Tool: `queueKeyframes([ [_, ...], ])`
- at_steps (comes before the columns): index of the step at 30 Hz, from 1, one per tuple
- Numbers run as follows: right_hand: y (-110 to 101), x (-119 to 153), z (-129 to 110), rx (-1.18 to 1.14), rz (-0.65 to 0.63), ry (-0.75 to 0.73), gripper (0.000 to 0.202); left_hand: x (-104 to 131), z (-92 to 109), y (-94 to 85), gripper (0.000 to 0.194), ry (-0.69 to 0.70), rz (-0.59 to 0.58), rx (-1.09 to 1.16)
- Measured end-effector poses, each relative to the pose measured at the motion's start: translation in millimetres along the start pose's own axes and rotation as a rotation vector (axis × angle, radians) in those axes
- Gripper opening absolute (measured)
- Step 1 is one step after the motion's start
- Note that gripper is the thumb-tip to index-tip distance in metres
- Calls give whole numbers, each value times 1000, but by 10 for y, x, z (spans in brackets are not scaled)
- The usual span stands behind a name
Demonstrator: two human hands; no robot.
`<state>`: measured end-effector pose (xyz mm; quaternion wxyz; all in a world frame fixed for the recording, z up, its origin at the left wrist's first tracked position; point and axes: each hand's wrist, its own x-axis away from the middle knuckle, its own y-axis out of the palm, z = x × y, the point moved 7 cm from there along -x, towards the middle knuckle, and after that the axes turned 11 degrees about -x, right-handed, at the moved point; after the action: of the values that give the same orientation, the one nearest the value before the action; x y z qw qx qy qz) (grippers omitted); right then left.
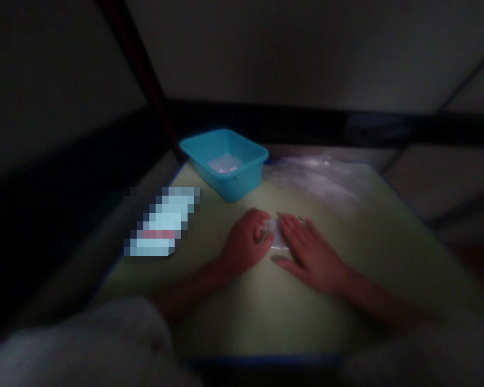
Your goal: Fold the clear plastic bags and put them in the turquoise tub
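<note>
A small clear plastic packet (279, 235) lies on the pale yellow-green table (226, 317) between my hands. My left hand (248, 239) has its fingers curled in at the packet's left edge, pinching it. Flat over the packet's right part rests my right hand (312, 250), fingers stretched out and thumb apart. What lies under the right palm is hidden. The picture is dim and somewhat blurred.
Behind my hands stands a blue plastic basin (244, 183) with pale, shiny packets (225, 163) inside. Clear plastic sheeting or bags (326, 183) lie at the back right. At the left is a pixelated bright rectangular object (165, 220).
</note>
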<state>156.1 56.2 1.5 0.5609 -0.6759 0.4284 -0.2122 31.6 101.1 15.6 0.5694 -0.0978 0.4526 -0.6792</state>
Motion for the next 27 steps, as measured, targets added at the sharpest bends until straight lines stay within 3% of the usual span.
queueKeyframes([
  [3,-8,10,31,5,26,-1,75,128,329,18,34,327,-85,-183],
  [6,10,19,41,2,15,-10,73,235,439,117,48,470,-194,-302],
  [12,42,23,43,35,-18,-18,76,284,332,288,61,472,-310,-486],
  [17,39,22,33,53,-22,-18,76,293,339,304,73,459,-364,-524],
  [27,53,14,39,50,-19,-3,75,293,316,345,76,450,-400,-563],
])
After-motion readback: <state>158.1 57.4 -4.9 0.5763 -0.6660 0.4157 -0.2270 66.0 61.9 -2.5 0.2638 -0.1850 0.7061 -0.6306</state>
